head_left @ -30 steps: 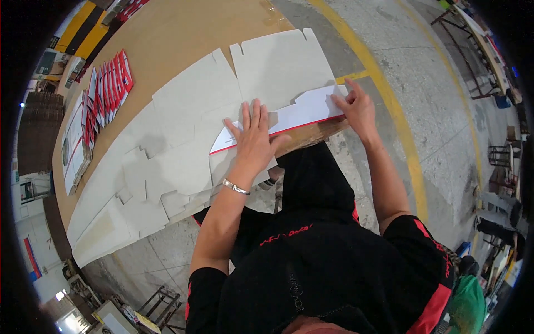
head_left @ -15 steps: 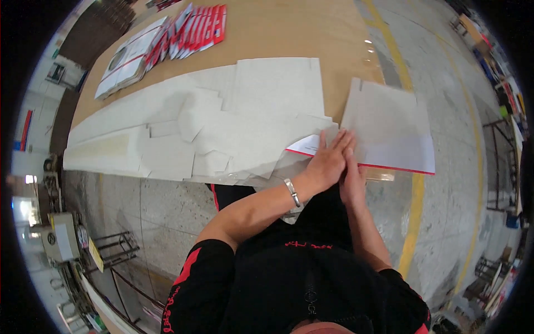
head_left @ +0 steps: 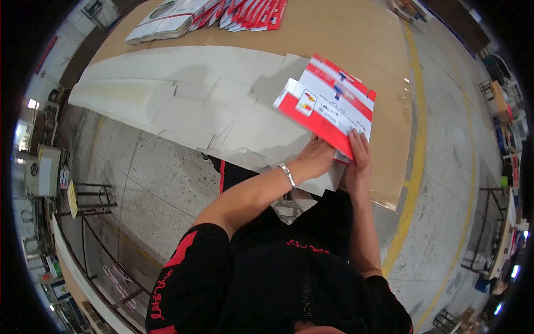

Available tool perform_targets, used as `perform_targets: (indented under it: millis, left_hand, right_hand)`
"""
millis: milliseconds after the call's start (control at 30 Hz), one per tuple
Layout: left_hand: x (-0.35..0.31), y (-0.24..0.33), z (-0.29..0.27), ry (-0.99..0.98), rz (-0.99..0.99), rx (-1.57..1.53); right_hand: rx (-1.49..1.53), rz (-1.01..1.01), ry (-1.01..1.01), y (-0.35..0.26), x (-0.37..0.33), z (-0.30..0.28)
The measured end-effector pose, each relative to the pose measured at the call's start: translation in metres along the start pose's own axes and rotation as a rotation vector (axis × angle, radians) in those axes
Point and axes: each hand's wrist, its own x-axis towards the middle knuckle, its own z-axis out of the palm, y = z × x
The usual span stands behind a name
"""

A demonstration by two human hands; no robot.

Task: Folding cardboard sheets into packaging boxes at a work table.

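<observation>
A folded red and white printed carton [head_left: 342, 103] is raised at a tilt over the near right part of the table, its printed side showing. At its lower edge is my left hand [head_left: 320, 157], closed on the carton, with fingertips partly hidden beneath it. My right hand [head_left: 359, 158] grips the carton's lower right corner, fingers lying over the printed face and thumb out of sight. Under and left of the carton, overlapping pale grey cardboard sheets [head_left: 222, 106] cover the front of the table.
At the far left of the brown-topped table [head_left: 356, 33] lie a strapped stack of white flat cartons [head_left: 167, 21] and a fanned row of red and white cartons [head_left: 256, 14]. A yellow line [head_left: 421, 128] runs along the floor on the right. A dark metal stand [head_left: 92, 199] is at left.
The carton, earlier lying at right with its grey side up under my hands, is now folded, lifted and shifted left with its print showing. The view has also shifted.
</observation>
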Motion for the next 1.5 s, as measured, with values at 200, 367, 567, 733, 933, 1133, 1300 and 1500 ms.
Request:
perform_targets:
  millis: [200,367,567,733,933,1133,1300,1500]
  left_hand:
    - [-0.030,0.030,-0.079,-0.144,0.032,0.208]
    - [-0.068,-0.033,-0.126,-0.106,-0.143,0.378]
    - [-0.063,-0.068,-0.138,-0.085,0.001,0.004]
    - [-0.053,-0.090,-0.122,-0.050,0.084,-0.185]
    - [-0.039,-0.082,-0.090,0.214,-0.224,-0.401]
    - [-0.028,-0.066,-0.081,0.013,-0.070,0.485]
    - [-0.015,-0.045,-0.061,-0.186,-0.029,0.424]
    - [-0.054,-0.087,-0.104,-0.261,-0.119,0.336]
  right_hand:
    - [0.287,0.195,0.239,0.028,0.032,-0.045]
    - [0.310,0.291,0.206,0.042,0.039,-0.076]
    - [-0.282,-0.071,-0.181,0.095,-0.010,-0.075]
    - [-0.253,0.015,-0.147,0.084,-0.028,-0.063]
    - [0.076,0.402,-0.004,0.069,-0.038,-0.070]
    - [-0.298,0.071,-0.287,0.078,-0.038,-0.063]
    - [-0.362,-0.092,-0.421,0.046,-0.022,-0.039]
    - [-0.211,-0.239,-0.245,0.025,0.006,0.040]
